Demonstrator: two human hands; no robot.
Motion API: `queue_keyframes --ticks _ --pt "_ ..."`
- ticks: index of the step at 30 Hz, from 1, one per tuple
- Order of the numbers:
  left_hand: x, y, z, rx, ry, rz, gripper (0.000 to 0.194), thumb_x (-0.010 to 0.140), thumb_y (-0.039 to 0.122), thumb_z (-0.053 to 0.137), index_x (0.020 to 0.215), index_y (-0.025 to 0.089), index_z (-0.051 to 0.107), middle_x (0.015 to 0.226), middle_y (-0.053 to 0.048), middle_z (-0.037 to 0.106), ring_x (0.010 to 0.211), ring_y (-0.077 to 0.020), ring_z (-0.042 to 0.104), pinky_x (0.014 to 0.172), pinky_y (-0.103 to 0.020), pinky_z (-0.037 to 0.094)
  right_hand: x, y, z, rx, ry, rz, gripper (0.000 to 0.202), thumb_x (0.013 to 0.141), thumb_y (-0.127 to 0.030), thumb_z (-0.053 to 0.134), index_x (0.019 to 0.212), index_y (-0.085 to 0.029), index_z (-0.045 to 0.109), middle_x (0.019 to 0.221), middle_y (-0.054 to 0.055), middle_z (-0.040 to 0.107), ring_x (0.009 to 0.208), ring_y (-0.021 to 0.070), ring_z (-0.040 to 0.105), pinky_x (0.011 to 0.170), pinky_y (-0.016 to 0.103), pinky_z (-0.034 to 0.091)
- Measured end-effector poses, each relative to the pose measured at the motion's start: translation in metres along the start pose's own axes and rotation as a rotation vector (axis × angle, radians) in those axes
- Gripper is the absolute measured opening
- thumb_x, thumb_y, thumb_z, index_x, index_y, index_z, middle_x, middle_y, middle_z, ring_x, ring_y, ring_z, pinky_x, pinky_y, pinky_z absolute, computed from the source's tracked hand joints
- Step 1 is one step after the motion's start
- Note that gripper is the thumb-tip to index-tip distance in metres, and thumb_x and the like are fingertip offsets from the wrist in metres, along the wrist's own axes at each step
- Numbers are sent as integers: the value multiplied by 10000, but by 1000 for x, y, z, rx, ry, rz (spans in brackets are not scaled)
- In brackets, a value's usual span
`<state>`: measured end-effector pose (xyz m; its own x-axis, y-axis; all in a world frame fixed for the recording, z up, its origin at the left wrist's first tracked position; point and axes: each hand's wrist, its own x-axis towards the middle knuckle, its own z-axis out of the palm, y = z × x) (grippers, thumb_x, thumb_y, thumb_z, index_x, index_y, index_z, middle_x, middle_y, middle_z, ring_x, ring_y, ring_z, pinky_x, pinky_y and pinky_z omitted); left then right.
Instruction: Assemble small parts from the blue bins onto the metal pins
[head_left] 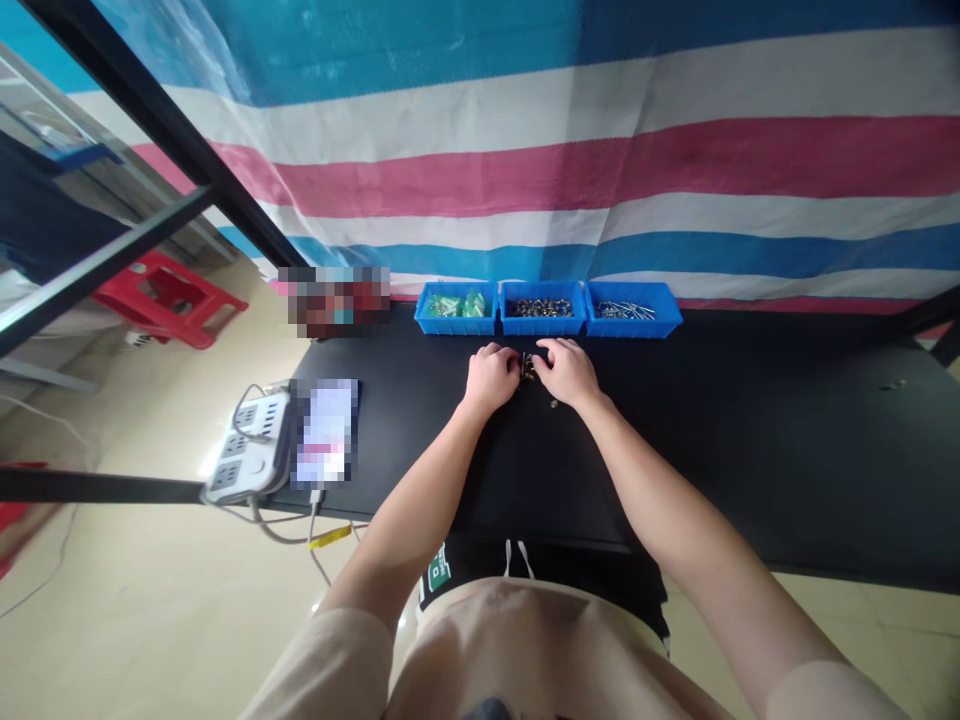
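Note:
Between my two hands, on the black table (510, 480), lies a small heap of brass-coloured metal pieces (528, 368), too small to name exactly. My left hand (493, 376) rests at the heap's left side, its fingers curled and pressed close; whatever is inside them is hidden. On the right, my right hand (568, 372) touches the heap's edge, with index finger and thumb apart. One loose small metal piece (554, 404) sits just below the right hand.
Three blue bins stand in a row behind my hands: one with green-and-white packets (459, 306), one with brass-coloured pieces (541, 308), one with silver screw-like pieces (628, 311). A power strip (251, 445) and a blurred-out flat device (327, 430) with cables lie left.

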<state>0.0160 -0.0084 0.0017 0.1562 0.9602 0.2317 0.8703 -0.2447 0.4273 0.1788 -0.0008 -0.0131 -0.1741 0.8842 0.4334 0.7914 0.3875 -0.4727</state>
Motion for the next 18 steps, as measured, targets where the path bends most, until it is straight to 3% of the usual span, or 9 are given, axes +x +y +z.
queue_keyframes --ticks 7,13,18 --pt "0 -3 5 -95 13 51 308 845 107 466 1020 166 713 973 -99 659 911 -205 631 887 -325 502 -1 -2 0 -30 -88 -39 280 891 -334 545 1044 -168 711 899 109 693 850 260 598 802 385 467" --pt "1 -4 8 -177 55 47 337 850 64 431 1061 142 682 1014 -116 647 930 -204 630 917 -330 507 -1 1 1 -22 -92 -35 261 893 -256 521 1045 -172 716 956 113 703 886 267 608 813 389 471" --pt "0 -2 7 -170 43 42 286 870 129 483 1060 133 696 1005 -121 644 941 -213 626 933 -335 500 -1 1 1 -42 -105 -47 279 886 -203 503 1063 -167 716 963 113 703 905 264 608 824 383 470"
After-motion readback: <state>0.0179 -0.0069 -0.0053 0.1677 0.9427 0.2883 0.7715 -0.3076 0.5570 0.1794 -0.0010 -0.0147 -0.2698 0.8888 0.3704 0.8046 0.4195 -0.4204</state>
